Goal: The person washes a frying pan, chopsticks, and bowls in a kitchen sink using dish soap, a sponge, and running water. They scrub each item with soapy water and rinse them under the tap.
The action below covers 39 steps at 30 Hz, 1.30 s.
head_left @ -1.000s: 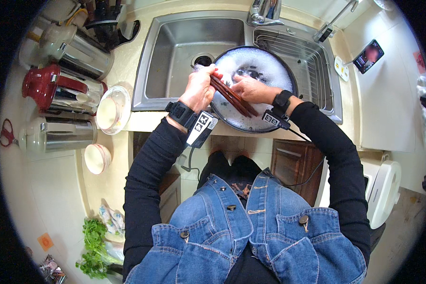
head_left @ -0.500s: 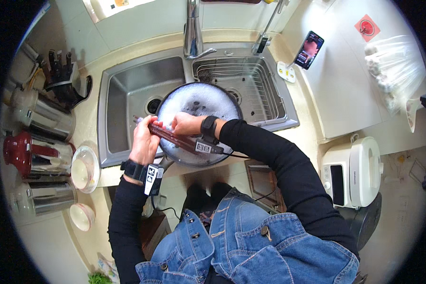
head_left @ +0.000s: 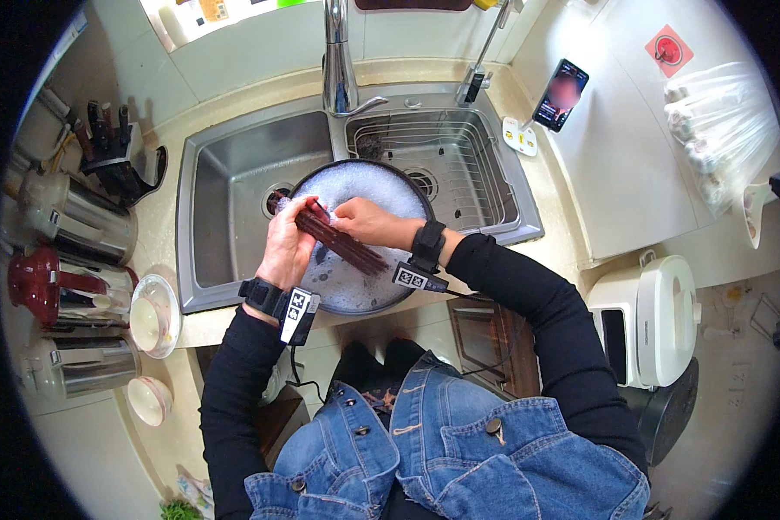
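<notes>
A bundle of dark red-brown chopsticks (head_left: 348,247) slants over a round, dark-rimmed pan (head_left: 429,203) full of foamy water. My left hand (head_left: 288,241) is closed round the bundle's upper left part, and its long ends fan out toward the lower right. Against the bundle's upper side, my right hand (head_left: 371,223) has its fingers curled and pressed together on the chopsticks. A short dark tip with something pinkish shows between the two hands, too small to name. Foam clings to the far ends by my left fingers.
Beneath the pan is a two-basin steel sink (head_left: 234,165) with a chrome faucet (head_left: 340,74) behind and a wire rack (head_left: 485,165) in the right basin. A knife block (head_left: 134,165), bowls (head_left: 150,400) and metal canisters stand left. A phone (head_left: 562,95) and white cooker (head_left: 646,321) are right.
My right hand has drawn back to the right, uncovering more of the chopsticks. The bundle now slants more steeply, and my left hand has shifted right. The view has moved slightly.
</notes>
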Motion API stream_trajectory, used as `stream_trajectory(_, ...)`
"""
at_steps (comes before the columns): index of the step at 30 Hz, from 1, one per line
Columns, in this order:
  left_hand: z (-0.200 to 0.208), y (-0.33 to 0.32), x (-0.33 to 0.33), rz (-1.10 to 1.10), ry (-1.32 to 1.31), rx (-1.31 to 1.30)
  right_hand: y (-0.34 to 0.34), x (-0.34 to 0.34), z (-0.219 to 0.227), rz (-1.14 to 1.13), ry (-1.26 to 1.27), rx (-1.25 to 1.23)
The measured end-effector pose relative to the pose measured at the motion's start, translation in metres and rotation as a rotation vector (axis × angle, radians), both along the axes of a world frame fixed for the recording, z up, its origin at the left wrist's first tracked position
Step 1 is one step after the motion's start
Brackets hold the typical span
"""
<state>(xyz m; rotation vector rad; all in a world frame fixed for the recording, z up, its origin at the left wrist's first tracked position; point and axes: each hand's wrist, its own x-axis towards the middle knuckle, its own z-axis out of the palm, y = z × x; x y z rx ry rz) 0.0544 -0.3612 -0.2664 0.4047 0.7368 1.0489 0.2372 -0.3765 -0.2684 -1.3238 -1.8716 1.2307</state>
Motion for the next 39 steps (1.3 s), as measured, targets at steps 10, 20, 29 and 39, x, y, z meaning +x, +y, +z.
stream_trajectory(10,0.004,0.013,0.015,-0.107,-0.013,0.070,0.010,0.021,-0.006,0.033,0.238,-0.299)
stream_trajectory(20,0.026,0.003,0.014,-0.029,0.016,0.011,0.031,-0.002,0.010,0.000,0.084,0.124)
stream_trajectory(29,0.019,0.015,0.001,0.170,-0.028,-0.312,0.032,-0.015,0.012,0.049,0.091,-0.130)
stream_trajectory(39,-0.001,0.008,0.000,0.288,0.052,-0.294,0.046,0.024,-0.044,-0.516,0.237,-0.263)
